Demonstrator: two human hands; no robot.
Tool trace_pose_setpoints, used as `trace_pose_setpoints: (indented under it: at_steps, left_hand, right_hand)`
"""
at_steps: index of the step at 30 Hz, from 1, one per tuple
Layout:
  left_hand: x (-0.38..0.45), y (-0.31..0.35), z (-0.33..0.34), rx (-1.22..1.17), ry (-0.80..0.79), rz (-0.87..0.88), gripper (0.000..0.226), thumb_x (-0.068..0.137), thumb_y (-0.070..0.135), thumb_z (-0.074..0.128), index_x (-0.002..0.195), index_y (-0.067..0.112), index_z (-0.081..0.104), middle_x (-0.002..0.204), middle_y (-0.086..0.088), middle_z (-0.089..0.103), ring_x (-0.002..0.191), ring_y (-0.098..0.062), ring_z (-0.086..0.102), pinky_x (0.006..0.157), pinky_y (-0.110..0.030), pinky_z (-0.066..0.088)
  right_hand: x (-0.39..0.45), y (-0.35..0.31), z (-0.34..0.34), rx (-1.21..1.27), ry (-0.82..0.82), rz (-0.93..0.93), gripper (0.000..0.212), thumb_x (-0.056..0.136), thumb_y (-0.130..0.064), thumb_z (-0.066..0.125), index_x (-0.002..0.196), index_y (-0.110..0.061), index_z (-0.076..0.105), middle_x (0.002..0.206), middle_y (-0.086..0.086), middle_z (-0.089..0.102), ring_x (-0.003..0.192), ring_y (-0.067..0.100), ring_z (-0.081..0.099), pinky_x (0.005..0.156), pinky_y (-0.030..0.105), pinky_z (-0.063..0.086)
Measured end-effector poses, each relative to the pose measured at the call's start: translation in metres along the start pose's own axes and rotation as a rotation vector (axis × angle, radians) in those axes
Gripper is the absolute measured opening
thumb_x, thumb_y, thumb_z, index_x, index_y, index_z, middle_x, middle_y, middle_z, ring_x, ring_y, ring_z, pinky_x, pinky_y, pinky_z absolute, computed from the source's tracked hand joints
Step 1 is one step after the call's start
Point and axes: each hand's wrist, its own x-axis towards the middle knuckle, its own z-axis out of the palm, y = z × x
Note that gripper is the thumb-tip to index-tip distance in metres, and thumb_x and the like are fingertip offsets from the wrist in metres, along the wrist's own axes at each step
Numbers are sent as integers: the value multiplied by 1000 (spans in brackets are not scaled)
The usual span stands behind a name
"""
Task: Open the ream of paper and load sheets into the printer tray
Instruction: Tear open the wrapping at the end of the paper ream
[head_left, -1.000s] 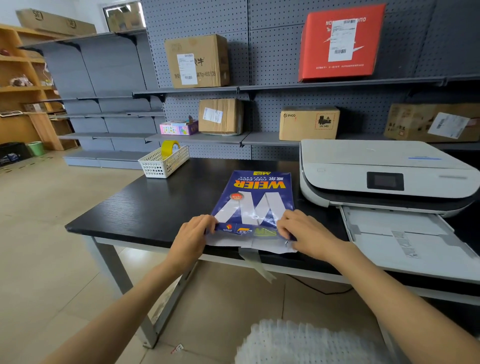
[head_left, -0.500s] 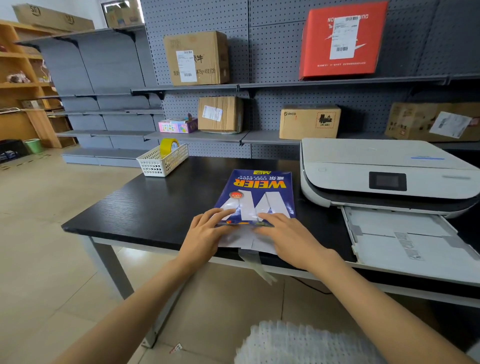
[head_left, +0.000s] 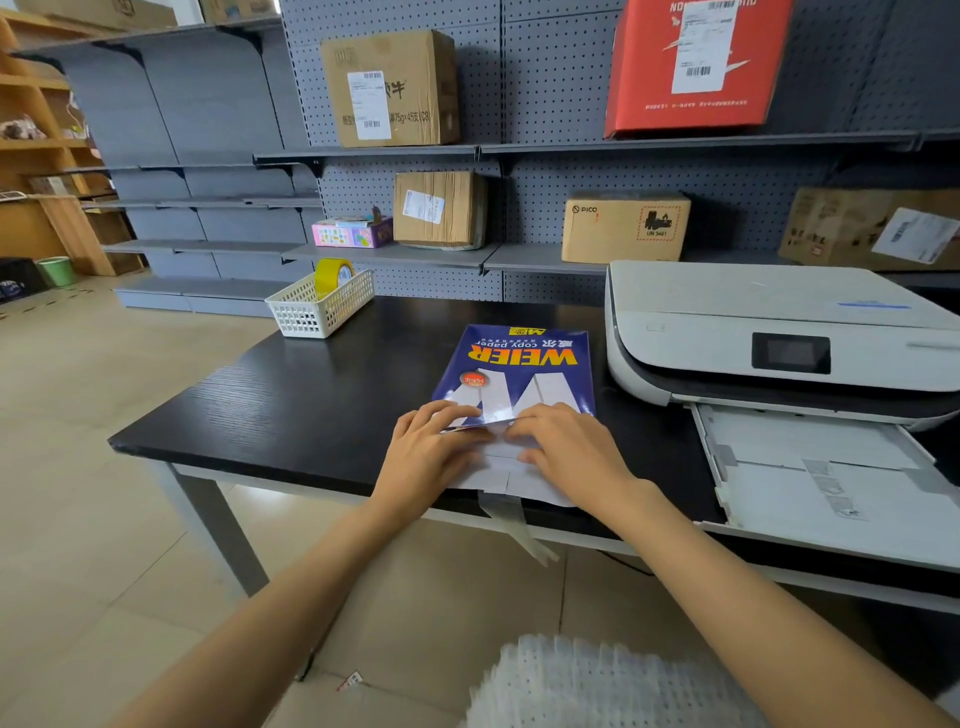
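Note:
The ream of paper lies on the black table in a blue wrapper printed WEIER, its near end at the table's front edge. That end is open, and white flaps and paper show between my hands. My left hand and my right hand both rest on this end, fingertips pinching the wrapper's slightly lifted open edge. A torn strip of the wrapper hangs over the table edge. The white printer stands to the right, its paper tray pulled out toward me.
A white mesh basket holding a yellow tape roll sits at the table's far left corner. Grey pegboard shelves behind carry cardboard boxes and a red box. Tiled floor lies to the left.
Both hands have moved inward and forward from the ream's near corners onto its open end. The blue wrapper edge has slid back, showing more white.

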Motion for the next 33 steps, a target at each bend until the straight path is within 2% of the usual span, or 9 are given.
trace_pose_setpoints:
  at_steps: [6,11,15,18,22,27,33]
  left_hand:
    - [10,3,0,-43,43,-32,15,89,37,67,101,37,75,115,14,67,115,-16,56,95,-32,36]
    - [19,1,0,-105,36,-70,13,84,39,70,89,31,78,97,13,75,100,-12,66,91,-28,34]
    - [25,-1,-2,-117,-1,-62,7,81,34,74,85,31,79,93,13,76,90,-14,67,90,-29,35]
    - [29,-4,-2,-154,-41,-60,9,80,39,73,83,32,79,88,14,75,83,-13,67,89,-32,41]
    - [34,-8,-2,-208,-65,-39,18,79,46,70,80,32,79,81,14,75,73,-10,64,81,-33,48]
    - [37,-7,-5,-242,-66,-22,14,77,42,74,79,29,80,78,12,76,68,-11,63,74,-27,47]
    - [37,-7,-4,-254,-76,-33,12,79,39,75,81,29,80,80,12,76,71,-12,65,74,-25,47]
  right_hand:
    - [7,-2,3,114,24,106,28,90,-32,66,118,-28,67,121,-2,68,111,23,60,83,34,47]
    - [10,0,2,124,32,136,22,90,-31,66,112,-30,69,116,0,68,108,23,59,71,27,35]
    - [15,0,-3,126,23,148,19,86,-32,71,104,-31,73,110,0,70,103,25,60,70,28,34]
    - [18,1,-4,133,15,161,17,82,-32,75,99,-32,75,104,-5,71,100,24,61,68,28,34]
    - [20,3,-8,134,6,149,17,81,-32,76,97,-33,76,101,-7,72,97,22,62,67,27,35]
    - [23,5,-10,158,-13,154,14,80,-32,76,94,-34,77,99,-6,72,94,21,62,65,27,34]
    - [21,5,-7,144,4,146,16,81,-33,76,97,-34,76,103,-6,71,96,23,62,68,27,36]
